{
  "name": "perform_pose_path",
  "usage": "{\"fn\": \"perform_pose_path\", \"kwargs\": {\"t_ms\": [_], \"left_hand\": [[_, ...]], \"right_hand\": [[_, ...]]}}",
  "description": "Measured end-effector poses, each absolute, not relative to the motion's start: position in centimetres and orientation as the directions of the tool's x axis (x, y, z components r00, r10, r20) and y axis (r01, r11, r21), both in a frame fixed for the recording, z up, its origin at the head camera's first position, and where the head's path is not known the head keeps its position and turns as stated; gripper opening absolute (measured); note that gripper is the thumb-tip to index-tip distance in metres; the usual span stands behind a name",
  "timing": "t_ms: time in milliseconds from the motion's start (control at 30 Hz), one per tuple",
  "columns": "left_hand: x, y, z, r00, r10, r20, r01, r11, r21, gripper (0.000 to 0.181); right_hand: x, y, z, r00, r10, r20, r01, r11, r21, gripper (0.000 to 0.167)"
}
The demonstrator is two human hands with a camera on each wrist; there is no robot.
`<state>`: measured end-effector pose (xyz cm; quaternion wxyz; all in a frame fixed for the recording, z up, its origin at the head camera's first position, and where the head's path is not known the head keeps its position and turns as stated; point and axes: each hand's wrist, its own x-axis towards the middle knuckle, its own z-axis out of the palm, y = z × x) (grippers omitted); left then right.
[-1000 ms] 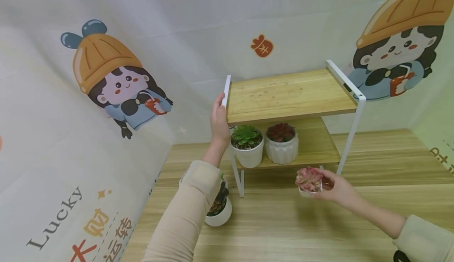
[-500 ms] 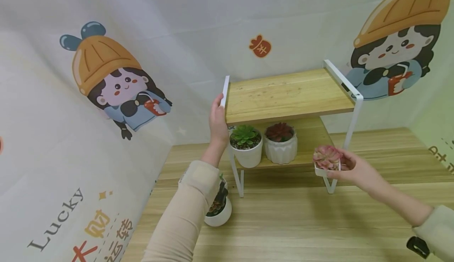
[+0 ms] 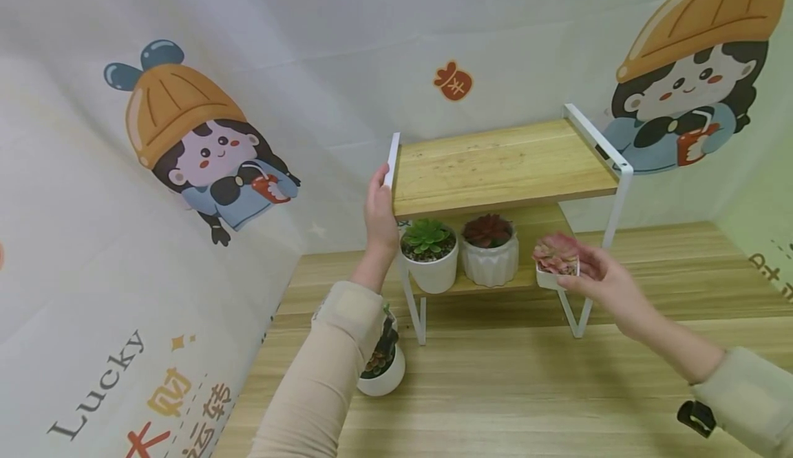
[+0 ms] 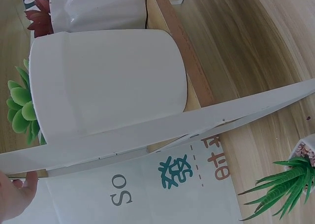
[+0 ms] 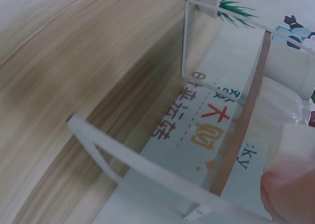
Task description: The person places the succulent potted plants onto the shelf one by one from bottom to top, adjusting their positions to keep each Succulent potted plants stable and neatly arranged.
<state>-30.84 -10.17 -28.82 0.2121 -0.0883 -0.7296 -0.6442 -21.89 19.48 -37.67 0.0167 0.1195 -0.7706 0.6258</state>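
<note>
In the head view, the right hand (image 3: 610, 286) pinches the small white pot of the pink plant (image 3: 556, 258) between thumb and fingers. The pot is at the right end of the lower board (image 3: 540, 227) of the shelf (image 3: 495, 165), at its front edge; whether it touches the board I cannot tell. The left hand (image 3: 381, 213) lies against the shelf's white left frame, near the top; whether its fingers curl round the frame is unclear. The green plant (image 3: 429, 258) and the red plant (image 3: 491, 251) stand upright, side by side, on the left part of the lower board, each in a white pot. The brown plant (image 3: 381, 368) sits on the table (image 3: 495, 396), partly behind the left sleeve (image 3: 322, 368). A printed cloth (image 3: 341, 86) with cartoon figures hangs behind.

In the left wrist view, the green plant's pot fills the middle, the red plant's just beyond. Part of the left hand touches the frame at the lower left. A spiky plant (image 4: 285, 184) stands on the table at the right, outside the frame.

In the right wrist view, the right hand holds the pink plant's pot at the lower right; the blossom is out of sight.
</note>
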Motion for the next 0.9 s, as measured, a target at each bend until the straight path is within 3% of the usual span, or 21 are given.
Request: {"fn": "perform_pose_path", "kwargs": {"t_ms": [267,633,900], "left_hand": [[-30.7,-10.2,-28.8,-0.891,-0.142,0.432,0.409,0.165,0.897,0.056],[-30.8,-10.2,-28.9,-0.891,-0.142,0.432,0.410,0.162,0.898,0.055],[-30.8,-10.2,-29.0,-0.889,-0.141,0.435,0.411,0.172,0.895,0.057]], "right_hand": [[-22.8,17.8,-38.6,-0.960,-0.114,0.256,-0.258,0.003,-0.966,0.065],[-23.5,17.0,-39.5,-0.975,-0.098,0.199,-0.194,-0.058,-0.979,0.070],[-24.1,16.8,-39.9,-0.980,-0.073,0.187,-0.178,-0.111,-0.978,0.064]]}}
